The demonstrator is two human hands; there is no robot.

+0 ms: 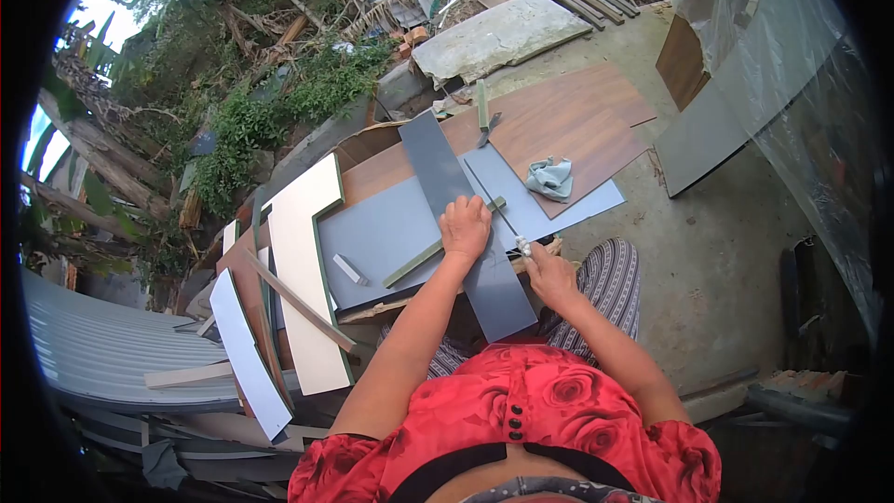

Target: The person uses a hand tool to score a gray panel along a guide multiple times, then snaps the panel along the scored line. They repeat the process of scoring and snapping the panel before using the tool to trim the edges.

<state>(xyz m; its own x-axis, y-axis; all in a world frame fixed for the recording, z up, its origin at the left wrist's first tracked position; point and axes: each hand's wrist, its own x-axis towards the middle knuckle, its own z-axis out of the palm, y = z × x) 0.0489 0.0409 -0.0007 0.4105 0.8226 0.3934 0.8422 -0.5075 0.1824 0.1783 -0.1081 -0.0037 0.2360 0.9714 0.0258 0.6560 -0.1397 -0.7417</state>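
Note:
My left hand (466, 226) is closed, fingers curled, and presses on a long dark grey board (498, 289) that slants across the worktop toward my lap. A narrow green-edged strip (414, 265) crosses the board's line at this hand; whether it passes over or under the board is hidden. My right hand (551, 278) is wrapped round the pale, wrapped-looking grip of a thin, long saw-like blade (494, 200). The blade points away from me, close along the board's right edge. Beneath lie a grey-blue panel (372, 240) and a lighter blue panel (589, 210).
A crumpled cloth (549, 178) lies on a brown wood-grain panel (587, 121). Near its far side are a green-edged block (482, 104) and a dark tool (490, 129). A small pale offcut (350, 269), a cream panel (303, 270) and loose strips are left. Plastic-draped panels (745, 84) stand right.

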